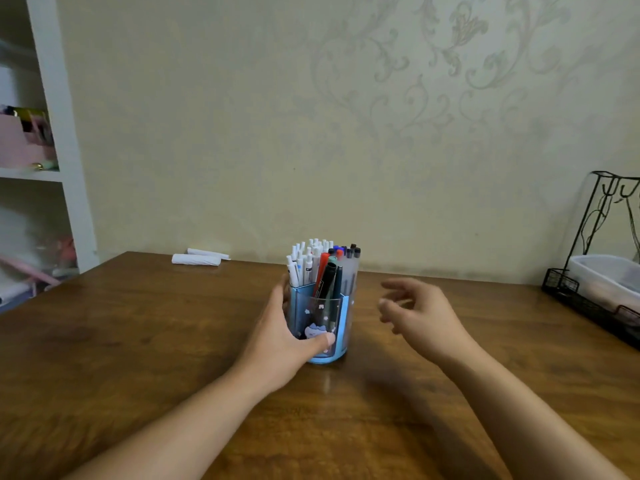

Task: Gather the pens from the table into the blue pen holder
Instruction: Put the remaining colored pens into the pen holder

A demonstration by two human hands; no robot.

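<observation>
Pens [320, 268] stand upright in the blue pen holder [323, 327] at desk [138, 341] centre. Left hand [282, 336] grips its side; right hand [420, 311] hovers just beside (fingers loosely curled, empty).

At frame centre, the blue pen holder [341, 327] looks like smooth, half-clear plastic. The table [138, 341] is brown wood with slight gloss. At right, the rack [585, 237] is thin black wire.

The left hand [280, 336] is curling round something, thumb in front. The right hand [420, 313] is hovering near, fingers loosely bent.
</observation>
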